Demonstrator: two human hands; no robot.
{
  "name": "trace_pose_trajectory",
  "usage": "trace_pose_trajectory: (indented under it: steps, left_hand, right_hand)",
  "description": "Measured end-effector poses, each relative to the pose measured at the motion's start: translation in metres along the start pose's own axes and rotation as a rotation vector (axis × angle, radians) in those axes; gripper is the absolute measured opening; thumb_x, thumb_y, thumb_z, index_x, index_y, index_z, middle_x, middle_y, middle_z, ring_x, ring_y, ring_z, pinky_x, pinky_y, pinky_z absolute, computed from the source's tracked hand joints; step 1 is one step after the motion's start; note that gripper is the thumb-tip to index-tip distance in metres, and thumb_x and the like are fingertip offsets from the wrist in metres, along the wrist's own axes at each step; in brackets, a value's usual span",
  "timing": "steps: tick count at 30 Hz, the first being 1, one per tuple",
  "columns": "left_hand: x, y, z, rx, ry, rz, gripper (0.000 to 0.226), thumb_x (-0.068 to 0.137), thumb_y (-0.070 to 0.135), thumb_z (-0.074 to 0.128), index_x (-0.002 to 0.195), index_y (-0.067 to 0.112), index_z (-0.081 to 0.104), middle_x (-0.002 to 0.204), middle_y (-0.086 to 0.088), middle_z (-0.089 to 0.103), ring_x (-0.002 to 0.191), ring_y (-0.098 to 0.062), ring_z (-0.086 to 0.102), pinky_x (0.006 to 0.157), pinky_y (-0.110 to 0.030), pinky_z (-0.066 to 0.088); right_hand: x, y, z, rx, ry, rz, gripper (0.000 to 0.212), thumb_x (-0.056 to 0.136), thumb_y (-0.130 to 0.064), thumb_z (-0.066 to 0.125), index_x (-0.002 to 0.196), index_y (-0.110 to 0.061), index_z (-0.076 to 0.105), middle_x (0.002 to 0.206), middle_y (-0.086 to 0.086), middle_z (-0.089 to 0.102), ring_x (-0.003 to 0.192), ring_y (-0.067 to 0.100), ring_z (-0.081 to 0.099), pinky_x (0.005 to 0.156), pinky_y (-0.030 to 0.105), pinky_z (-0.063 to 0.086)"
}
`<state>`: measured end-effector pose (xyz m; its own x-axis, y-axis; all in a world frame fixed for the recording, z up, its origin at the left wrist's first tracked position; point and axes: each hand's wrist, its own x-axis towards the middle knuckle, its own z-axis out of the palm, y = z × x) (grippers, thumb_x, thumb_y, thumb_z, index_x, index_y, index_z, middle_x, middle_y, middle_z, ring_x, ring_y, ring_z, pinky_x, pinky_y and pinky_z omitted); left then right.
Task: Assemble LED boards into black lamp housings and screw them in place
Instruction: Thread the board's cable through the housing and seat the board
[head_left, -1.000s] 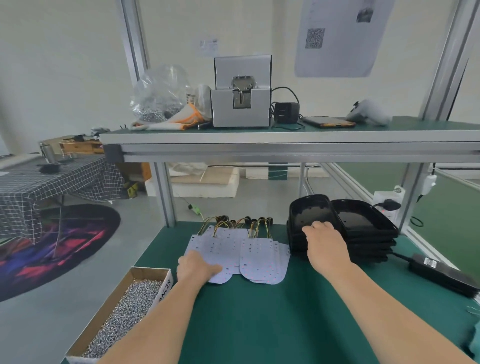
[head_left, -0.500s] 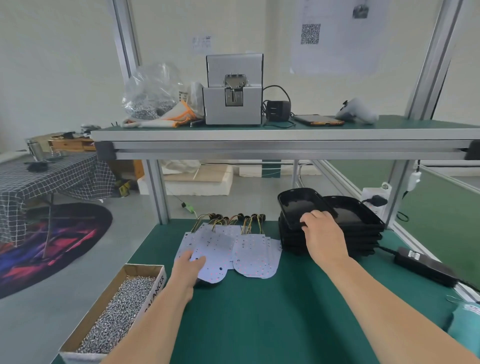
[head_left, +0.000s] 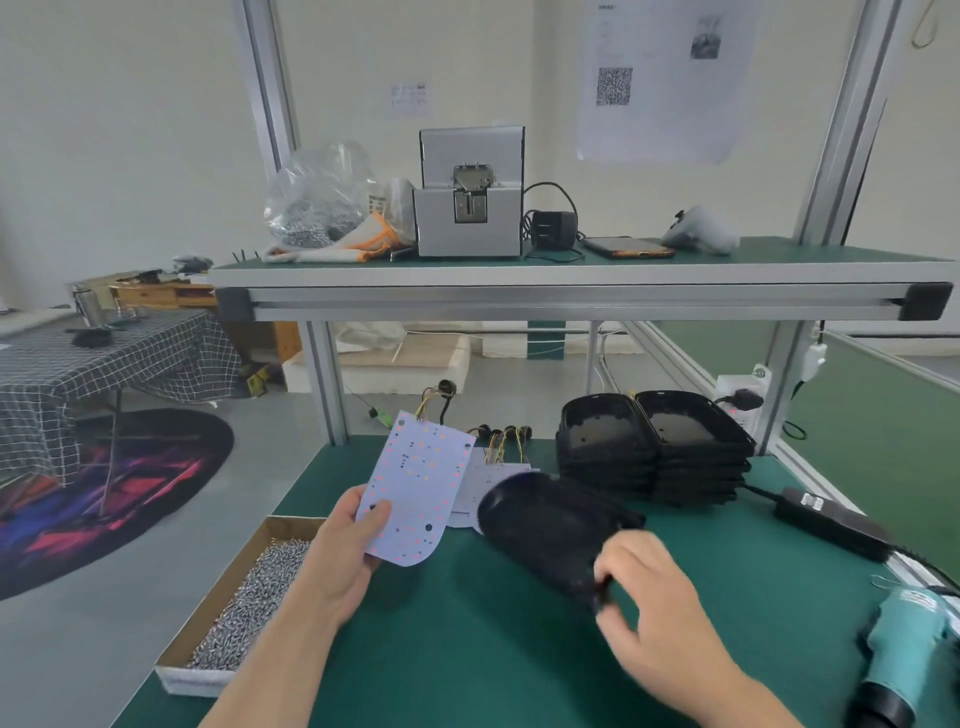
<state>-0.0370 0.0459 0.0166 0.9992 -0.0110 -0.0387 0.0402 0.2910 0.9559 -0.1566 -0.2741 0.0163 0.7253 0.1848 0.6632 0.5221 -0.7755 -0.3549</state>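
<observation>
My left hand (head_left: 347, 553) holds a white LED board (head_left: 418, 483) by its rounded lower end, tilted up off the green bench, its wires hanging from the top edge. My right hand (head_left: 647, 590) grips one black lamp housing (head_left: 545, 525) by its near end; the housing is blurred and lifted over the bench, just right of the board. More LED boards (head_left: 493, 480) with yellow and black wires lie flat behind them. Two stacks of black housings (head_left: 654, 447) stand at the back right.
A cardboard box of loose screws (head_left: 249, 608) sits at the front left edge. A teal electric screwdriver (head_left: 906, 654) lies at the right, beyond it a black power adapter (head_left: 831, 522). An upper shelf (head_left: 571, 280) carries a screw feeder (head_left: 470, 202), bags, a phone.
My left hand has picked one LED board up off the pile. My right hand has taken the top housing off the stack and drawn it toward me. The head has tilted down.
</observation>
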Motion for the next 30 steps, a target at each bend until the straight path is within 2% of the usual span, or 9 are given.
trace_pose_trajectory:
  steps: [8, 12, 14, 17, 19, 21, 24, 26, 30]
  left_hand:
    - [-0.042, 0.038, 0.006, -0.001, -0.261, 0.032, 0.017, 0.087, 0.02, 0.064, 0.102, 0.02, 0.072, 0.117, -0.008, 0.072, 0.096, -0.019, 0.07, 0.082, -0.036, 0.056]
    - [-0.063, 0.059, 0.008, -0.009, -0.39, 0.045, 0.018, 0.093, 0.013, 0.058, 0.104, 0.017, 0.073, 0.115, -0.011, 0.07, 0.095, -0.02, 0.069, 0.079, -0.029, 0.058]
    - [-0.074, 0.07, 0.01, 0.009, -0.462, 0.029, 0.017, 0.092, 0.011, 0.062, 0.103, 0.017, 0.073, 0.11, -0.01, 0.071, 0.092, -0.019, 0.069, 0.078, -0.028, 0.057]
    - [-0.089, 0.082, 0.021, 0.07, -0.575, -0.008, 0.014, 0.08, 0.019, 0.077, 0.094, 0.019, 0.075, 0.098, -0.006, 0.073, 0.087, -0.018, 0.069, 0.075, -0.026, 0.055]
    - [-0.094, 0.086, 0.028, 0.116, -0.663, -0.038, 0.018, 0.078, 0.021, 0.084, 0.093, 0.018, 0.075, 0.097, -0.006, 0.073, 0.09, -0.02, 0.069, 0.079, -0.027, 0.054]
    - [-0.093, 0.088, 0.035, 0.123, -0.724, -0.061, 0.029, 0.074, 0.023, 0.088, 0.098, 0.014, 0.074, 0.101, -0.008, 0.072, 0.096, -0.023, 0.068, 0.084, -0.029, 0.054]
    - [-0.086, 0.088, 0.044, -0.002, -0.65, -0.022, 0.023, 0.078, 0.02, 0.084, 0.098, 0.016, 0.074, 0.106, -0.006, 0.072, 0.098, -0.02, 0.068, 0.085, -0.031, 0.055]
    - [-0.077, 0.087, 0.052, -0.137, -0.47, 0.039, 0.014, 0.087, 0.014, 0.069, 0.1, 0.016, 0.073, 0.114, -0.007, 0.071, 0.098, -0.019, 0.069, 0.082, -0.032, 0.058]
    - [-0.062, 0.08, 0.07, -0.233, -0.293, -0.007, 0.033, 0.088, 0.017, 0.057, 0.119, 0.005, 0.06, 0.115, -0.011, 0.072, 0.093, -0.021, 0.072, 0.075, -0.034, 0.06]
  right_hand:
    - [-0.045, -0.009, 0.008, 0.103, -0.216, -0.076, 0.033, 0.064, -0.002, 0.042, 0.085, -0.02, 0.06, 0.109, -0.013, 0.059, 0.128, 0.008, 0.051, 0.101, 0.021, 0.044]
    - [-0.043, -0.003, 0.005, 0.121, -0.133, -0.013, 0.062, 0.067, 0.004, 0.02, 0.094, -0.019, 0.071, 0.12, -0.012, 0.065, 0.133, 0.003, 0.05, 0.107, 0.022, 0.043]
    - [-0.026, -0.006, 0.004, 0.113, 0.0, 0.072, 0.061, 0.078, 0.013, 0.035, 0.112, -0.023, 0.071, 0.121, -0.012, 0.065, 0.122, 0.008, 0.057, 0.101, 0.025, 0.047]
    - [0.031, -0.026, -0.007, 0.314, 0.016, 0.346, 0.078, 0.09, -0.004, 0.066, 0.147, -0.046, 0.034, 0.133, -0.018, 0.048, 0.101, 0.007, 0.06, 0.081, 0.019, 0.05]
    - [0.074, -0.046, -0.014, 0.529, -0.09, 0.436, 0.094, 0.089, -0.012, 0.071, 0.153, -0.051, 0.015, 0.146, -0.019, 0.035, 0.098, 0.01, 0.06, 0.088, 0.019, 0.05]
    - [0.105, -0.063, -0.019, 0.656, -0.136, 0.363, 0.075, 0.096, -0.014, 0.063, 0.153, -0.046, 0.024, 0.149, -0.017, 0.036, 0.11, -0.002, 0.053, 0.101, 0.015, 0.042]
    - [0.124, -0.083, -0.025, 0.58, -0.14, 0.293, 0.021, 0.107, -0.018, 0.044, 0.115, -0.032, 0.058, 0.1, -0.018, 0.059, 0.081, -0.022, 0.054, 0.077, 0.002, 0.041]
    - [0.129, -0.085, -0.027, 0.543, -0.055, 0.301, 0.021, 0.108, -0.02, 0.043, 0.091, -0.024, 0.054, 0.072, -0.015, 0.061, 0.06, -0.009, 0.055, 0.06, 0.008, 0.041]
    - [0.139, -0.094, -0.032, 0.927, 0.025, 0.571, 0.03, 0.107, -0.031, 0.043, 0.093, -0.008, 0.055, 0.054, 0.006, 0.062, 0.038, 0.012, 0.037, 0.038, 0.02, 0.03]
